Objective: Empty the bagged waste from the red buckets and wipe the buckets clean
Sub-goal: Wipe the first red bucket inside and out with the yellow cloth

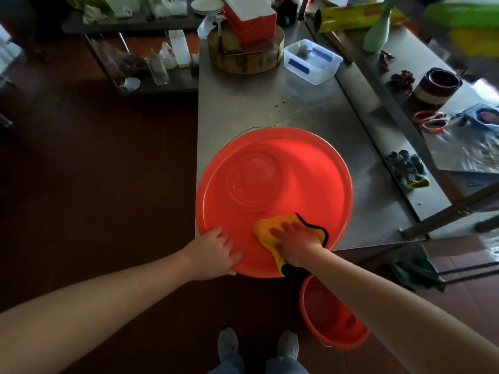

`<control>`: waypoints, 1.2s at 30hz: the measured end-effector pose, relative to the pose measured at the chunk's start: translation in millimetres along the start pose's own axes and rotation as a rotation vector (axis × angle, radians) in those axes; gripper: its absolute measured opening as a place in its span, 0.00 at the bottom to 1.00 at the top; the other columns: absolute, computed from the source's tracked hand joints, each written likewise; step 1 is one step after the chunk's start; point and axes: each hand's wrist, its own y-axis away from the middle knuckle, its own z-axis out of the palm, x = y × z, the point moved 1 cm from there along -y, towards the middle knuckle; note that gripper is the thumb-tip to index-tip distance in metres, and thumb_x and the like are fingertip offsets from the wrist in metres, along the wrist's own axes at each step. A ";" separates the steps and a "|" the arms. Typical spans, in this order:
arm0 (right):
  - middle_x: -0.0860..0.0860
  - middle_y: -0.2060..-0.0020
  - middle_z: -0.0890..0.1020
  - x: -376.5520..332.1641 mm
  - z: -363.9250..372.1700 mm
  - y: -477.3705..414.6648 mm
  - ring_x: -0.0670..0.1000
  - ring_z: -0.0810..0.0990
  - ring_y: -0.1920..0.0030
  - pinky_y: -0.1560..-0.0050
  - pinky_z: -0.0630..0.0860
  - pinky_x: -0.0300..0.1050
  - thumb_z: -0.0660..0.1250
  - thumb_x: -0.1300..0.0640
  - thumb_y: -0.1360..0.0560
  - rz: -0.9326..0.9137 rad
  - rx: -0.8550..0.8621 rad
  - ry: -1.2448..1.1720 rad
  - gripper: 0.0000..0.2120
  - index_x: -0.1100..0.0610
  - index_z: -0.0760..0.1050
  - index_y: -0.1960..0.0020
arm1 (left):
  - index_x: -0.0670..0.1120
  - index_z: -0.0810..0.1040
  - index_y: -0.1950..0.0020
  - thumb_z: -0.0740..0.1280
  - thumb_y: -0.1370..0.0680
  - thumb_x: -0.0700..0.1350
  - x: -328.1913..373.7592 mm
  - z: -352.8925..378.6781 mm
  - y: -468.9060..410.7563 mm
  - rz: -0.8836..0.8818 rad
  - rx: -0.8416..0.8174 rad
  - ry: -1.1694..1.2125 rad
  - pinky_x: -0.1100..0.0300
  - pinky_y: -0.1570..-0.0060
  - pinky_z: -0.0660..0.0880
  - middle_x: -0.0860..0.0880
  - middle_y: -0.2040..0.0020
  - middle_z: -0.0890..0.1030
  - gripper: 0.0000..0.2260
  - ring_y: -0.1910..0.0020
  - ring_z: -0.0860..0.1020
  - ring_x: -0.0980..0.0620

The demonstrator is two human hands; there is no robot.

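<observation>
A large red bucket [310,168] stands on the near end of the steel table [259,103], empty inside. My right hand [297,240] presses a yellow cloth with black edging [266,228] flat against the bucket's near inner wall, fingers straight. My left hand [216,252] grips the near left rim, thumb outside and fingers over the edge. A second, smaller red bucket [326,317] stands on the floor below my right forearm, and it looks empty too.
On the table's far end are a round wooden chopping block [243,55], a red cooler box [251,17] and a clear plastic tub [312,62]. A lower shelf to the right holds gloves [407,167], scissors [430,121] and foil. My shoes [256,344] stand on dark floor.
</observation>
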 end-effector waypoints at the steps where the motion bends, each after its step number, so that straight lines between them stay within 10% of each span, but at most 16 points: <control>1: 0.50 0.19 0.53 6.4 -3.4 0.1 0.59 0.50 0.20 0.24 0.57 0.58 0.51 0.46 0.15 0.013 0.009 0.054 0.26 0.40 0.50 0.19 | 0.47 0.75 0.31 0.53 0.18 0.65 -0.3 0.2 0.1 0.007 0.008 -0.007 0.43 0.40 0.74 0.39 0.46 0.84 0.28 0.47 0.82 0.39; 7: 0.54 0.19 0.51 23.6 -11.8 0.6 0.61 0.48 0.19 0.23 0.51 0.59 0.54 0.49 0.16 0.080 0.054 0.237 0.26 0.42 0.52 0.19 | 0.48 0.82 0.44 0.55 0.20 0.68 -7.6 -0.3 -2.5 0.024 0.049 -0.053 0.51 0.48 0.78 0.46 0.57 0.85 0.27 0.59 0.83 0.46; 16: 0.54 0.19 0.53 -37.4 7.5 10.3 0.59 0.53 0.20 0.23 0.56 0.56 0.50 0.48 0.14 -0.068 -0.013 -0.155 0.26 0.48 0.50 0.18 | 0.49 0.83 0.56 0.64 0.24 0.69 -7.4 -8.4 -13.6 0.006 0.138 -0.061 0.55 0.56 0.78 0.48 0.64 0.83 0.24 0.67 0.82 0.48; 36: 0.54 0.23 0.60 -12.9 0.5 -40.9 0.63 0.59 0.25 0.29 0.63 0.63 0.50 0.43 0.16 0.006 -0.025 0.001 0.24 0.42 0.54 0.20 | 0.51 0.83 0.52 0.61 0.22 0.68 -12.4 -8.4 -11.3 0.021 0.252 0.013 0.57 0.58 0.79 0.49 0.64 0.83 0.23 0.66 0.82 0.50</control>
